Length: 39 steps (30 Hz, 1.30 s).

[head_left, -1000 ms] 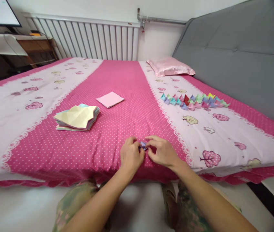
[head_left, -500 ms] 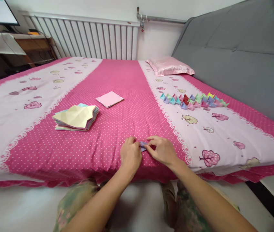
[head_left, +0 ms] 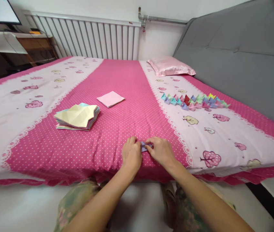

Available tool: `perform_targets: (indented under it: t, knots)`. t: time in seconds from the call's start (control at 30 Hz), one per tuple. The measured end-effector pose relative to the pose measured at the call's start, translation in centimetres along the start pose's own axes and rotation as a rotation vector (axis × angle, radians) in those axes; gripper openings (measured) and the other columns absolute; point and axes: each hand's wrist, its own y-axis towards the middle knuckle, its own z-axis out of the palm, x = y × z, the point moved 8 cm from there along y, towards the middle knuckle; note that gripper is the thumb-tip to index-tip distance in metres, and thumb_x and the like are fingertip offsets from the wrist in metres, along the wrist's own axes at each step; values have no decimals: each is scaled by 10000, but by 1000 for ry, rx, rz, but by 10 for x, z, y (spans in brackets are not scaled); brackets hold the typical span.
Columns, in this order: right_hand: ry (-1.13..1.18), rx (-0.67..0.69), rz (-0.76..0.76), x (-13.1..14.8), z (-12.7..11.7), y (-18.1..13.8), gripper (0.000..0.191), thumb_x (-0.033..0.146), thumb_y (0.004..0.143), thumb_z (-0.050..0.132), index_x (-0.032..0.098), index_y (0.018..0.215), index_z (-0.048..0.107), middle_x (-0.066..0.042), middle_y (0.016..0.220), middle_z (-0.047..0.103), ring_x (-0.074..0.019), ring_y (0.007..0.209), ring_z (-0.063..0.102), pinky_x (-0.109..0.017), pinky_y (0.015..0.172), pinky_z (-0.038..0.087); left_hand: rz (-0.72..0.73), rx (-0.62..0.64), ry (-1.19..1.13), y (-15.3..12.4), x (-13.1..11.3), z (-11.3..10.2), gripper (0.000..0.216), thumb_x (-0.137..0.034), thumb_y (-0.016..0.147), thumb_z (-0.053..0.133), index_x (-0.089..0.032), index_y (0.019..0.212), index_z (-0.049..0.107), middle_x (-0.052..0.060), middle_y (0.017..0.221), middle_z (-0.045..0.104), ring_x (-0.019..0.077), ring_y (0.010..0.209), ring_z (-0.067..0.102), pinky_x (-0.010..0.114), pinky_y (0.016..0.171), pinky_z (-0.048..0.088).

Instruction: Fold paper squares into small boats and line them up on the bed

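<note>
A small purple piece of folded paper (head_left: 143, 148) is held just above or on the bed's front edge; I cannot tell whether it touches the cover. My left hand (head_left: 132, 154) pinches its left side, fingers closed. From the right, my right hand (head_left: 161, 149) grips it between thumb and forefinger, and these fingers hide part of it. Left of my hands lies a stack of creased coloured papers (head_left: 77, 116) with a pale yellow sheet on top. Beyond it rests a flat pile of pink square paper (head_left: 111, 98).
Rows of small folded paper shapes (head_left: 195, 101) in many colours stand on the bed's right side. A pink pillow (head_left: 170, 66) lies further back by the grey headboard (head_left: 233, 48). The pink dotted bedcover (head_left: 117, 129) has slight wrinkles. A white radiator (head_left: 86, 37) lines the wall.
The fingers of my right hand have shifted slightly on the purple paper, curling in closer over it. My left hand keeps its pinch. The view has moved a little.
</note>
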Motion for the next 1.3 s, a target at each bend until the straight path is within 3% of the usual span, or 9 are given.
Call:
perform_targets:
  t: [0.4, 0.53, 0.7, 1.1, 1.3]
  knots:
    - [-24, 27, 17, 6, 4, 5, 111, 224, 756, 604, 252, 741, 710, -45, 844, 706, -216, 750, 643, -300, 629, 467, 39, 24, -59, 0, -1, -5, 276, -145, 840, 378, -148, 834, 654, 105, 979, 590, 211, 921, 521, 328, 778, 422]
    - [-41, 62, 28, 12, 10, 0, 176, 232, 808, 537, 240, 787, 712, -74, 859, 698, -215, 742, 643, -302, 631, 461, 23, 14, -113, -1, 2, -6, 265, -122, 821, 396, -153, 829, 659, 107, 977, 594, 207, 922, 523, 339, 790, 429]
    - [-57, 64, 19, 13, 9, -8, 227, 222, 838, 480, 256, 895, 698, -40, 1028, 666, -190, 825, 633, -284, 700, 460, 30, 11, -157, -4, 4, -2, 252, -135, 819, 421, -176, 826, 670, 78, 999, 595, 185, 935, 528, 314, 810, 433]
    - [-54, 115, -32, 13, 10, -4, 190, 217, 838, 490, 219, 870, 677, -29, 936, 660, -156, 848, 606, -240, 745, 425, -39, -96, -9, -10, 7, -23, 160, -229, 780, 522, -192, 783, 678, 64, 985, 608, 212, 881, 548, 338, 756, 441]
    - [-41, 108, -24, 12, 10, -4, 191, 229, 836, 499, 235, 886, 683, -28, 961, 663, -164, 843, 608, -249, 715, 429, 25, -87, -20, -7, 5, -16, 181, -170, 782, 502, -183, 772, 682, 72, 981, 604, 208, 910, 522, 328, 780, 430]
